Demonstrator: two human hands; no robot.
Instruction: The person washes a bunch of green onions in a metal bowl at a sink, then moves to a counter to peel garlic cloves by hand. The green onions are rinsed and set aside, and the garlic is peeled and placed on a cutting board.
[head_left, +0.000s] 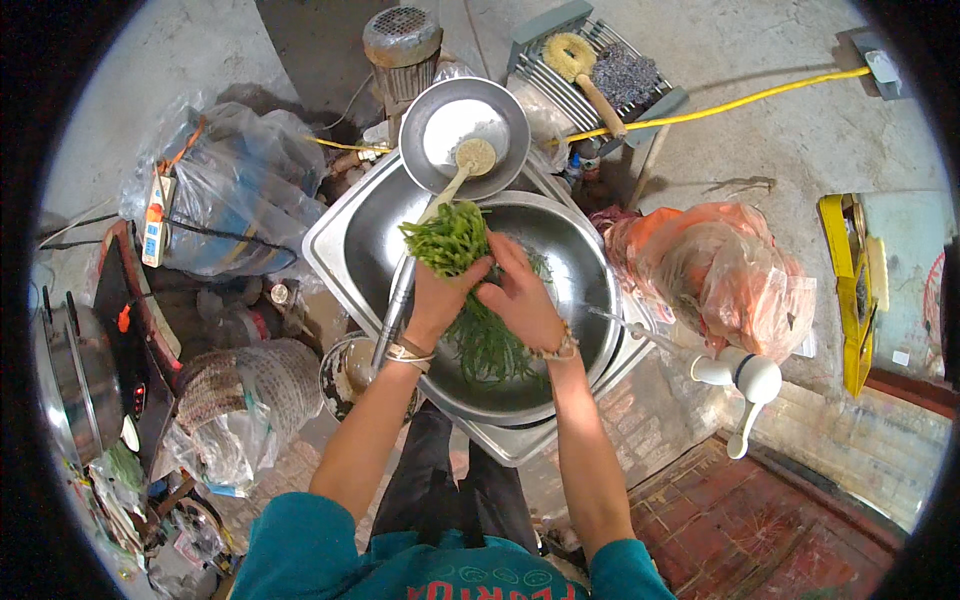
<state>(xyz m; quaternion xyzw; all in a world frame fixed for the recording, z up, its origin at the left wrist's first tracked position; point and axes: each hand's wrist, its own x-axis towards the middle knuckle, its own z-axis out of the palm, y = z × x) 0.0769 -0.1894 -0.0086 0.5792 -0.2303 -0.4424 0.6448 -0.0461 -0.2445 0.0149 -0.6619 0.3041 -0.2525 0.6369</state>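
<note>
My left hand (442, 300) is closed around a bunch of leafy greens (448, 238), with the cut stem ends up and the leaves hanging down. Fingers of my right hand (521, 292) press on the bunch from its right side. Below both hands is a round stainless steel basin (577, 232), set in a metal sink (330, 244). Dark green leaves (487, 349) trail into it, and loose bits cling to its inner wall. From the right, a white tap (712, 369) sends a thin stream of water toward the basin.
At the sink's far corner sits a metal pan (420, 120) holding a pale ladle (474, 159). A long metal handle (391, 319) slants beside my left wrist. An electric motor (403, 56), a rack with scrubbers (600, 64), orange plastic bags (712, 262) and a bucket (349, 375) surround the sink.
</note>
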